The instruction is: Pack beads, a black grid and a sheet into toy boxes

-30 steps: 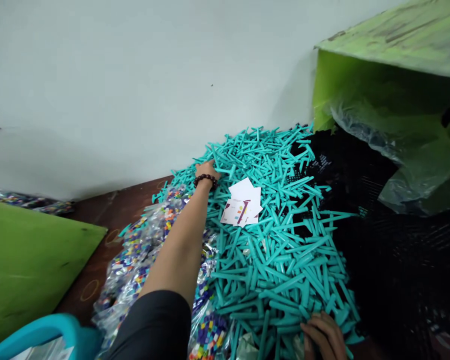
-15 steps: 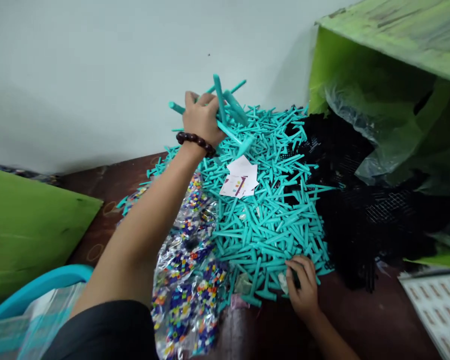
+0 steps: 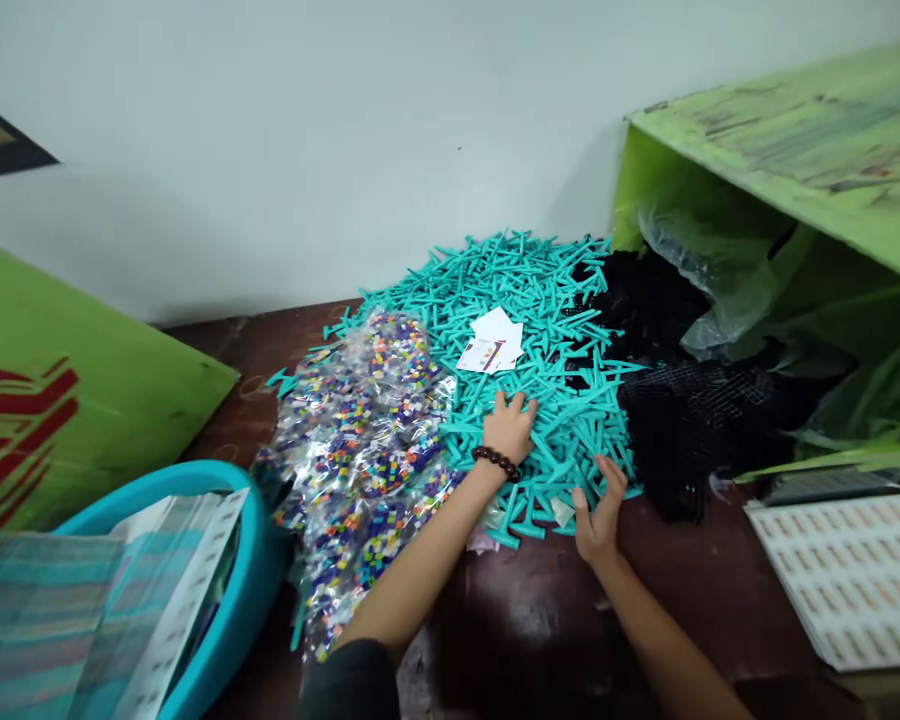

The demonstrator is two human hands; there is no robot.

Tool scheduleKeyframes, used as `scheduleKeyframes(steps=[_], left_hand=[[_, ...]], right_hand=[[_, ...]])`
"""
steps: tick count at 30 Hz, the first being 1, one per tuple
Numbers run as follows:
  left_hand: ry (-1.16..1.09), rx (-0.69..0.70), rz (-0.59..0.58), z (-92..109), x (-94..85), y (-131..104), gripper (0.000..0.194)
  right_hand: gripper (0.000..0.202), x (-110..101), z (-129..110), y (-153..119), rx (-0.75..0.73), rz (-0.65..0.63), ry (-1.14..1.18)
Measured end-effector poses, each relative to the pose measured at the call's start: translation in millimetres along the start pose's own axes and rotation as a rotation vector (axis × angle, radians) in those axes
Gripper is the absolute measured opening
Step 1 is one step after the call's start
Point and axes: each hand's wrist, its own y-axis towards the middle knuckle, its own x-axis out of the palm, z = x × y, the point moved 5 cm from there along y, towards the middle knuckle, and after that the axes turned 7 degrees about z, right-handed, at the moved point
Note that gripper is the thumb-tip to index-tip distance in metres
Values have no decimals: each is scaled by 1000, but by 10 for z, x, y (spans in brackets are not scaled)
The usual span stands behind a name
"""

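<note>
Reaching forward over the heap, both your arms come in from the near side. The heap of T-shaped teal plastic pieces [image 3: 570, 405] lies at centre, spread from the foot of the pale wall [image 3: 307, 150] to the bare front of the dark brown surface [image 3: 525, 630].

Left hand [image 3: 508, 428]: palm down on the near half of the heap, fingers spread and loose, knuckles up. Cannot tell whether a piece lies under your palm. A dark bead bracelet [image 3: 497, 460] circles that wrist; a black sleeve [image 3: 352, 682] covers the upper arm.

Right hand [image 3: 601, 515]: at the heap's near right edge, fingers raised, thumb held apart from them, nothing visible in its grasp. A small pale scrap [image 3: 562, 512] lies just beside your thumb.

Surroundings: white cards [image 3: 493, 340] overlap on top of the heap, beyond your left hand. Clear bags of multicoloured beads [image 3: 375, 430] adjoin the heap on the left. Black netting [image 3: 675, 400] borders it on the right, before an open green box [image 3: 720, 150]. Near left, a blue tub [image 3: 259, 560] contains a striped bundle [image 3: 52, 600]; behind it leans a green panel [image 3: 105, 370] with red markings. Near right, a stack of printed sheets [image 3: 855, 580] sits well apart from your hands.
</note>
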Motion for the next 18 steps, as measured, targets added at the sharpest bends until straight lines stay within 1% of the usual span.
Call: scheduleKeyframes(steps=[1, 3, 6, 8, 11, 13, 15, 18], left_hand=[[-19, -12, 9, 7, 59, -8, 56], [-64, -26, 28, 1, 115, -11, 59], [-114, 24, 5, -20, 138, -15, 75], [-120, 79, -21, -45, 142, -31, 87], [-159, 154, -49, -103, 140, -67, 96], [-220, 188, -62, -150, 125, -87, 96], [-274, 206, -63, -198, 105, -101, 91], [-312, 220, -27, -247, 85, -122, 85]], right_hand=[[59, 8, -8, 15, -28, -15, -27], [65, 30, -25, 47, -70, -51, -77], [69, 74, -45, 76, -110, -123, -137], [67, 104, -49, 81, -133, -178, -178], [59, 138, -39, 79, -174, -243, -228], [55, 149, -21, 82, -187, -259, -242], [54, 154, 1, 85, -188, -258, -244], [52, 159, 25, 82, -193, -249, -241]])
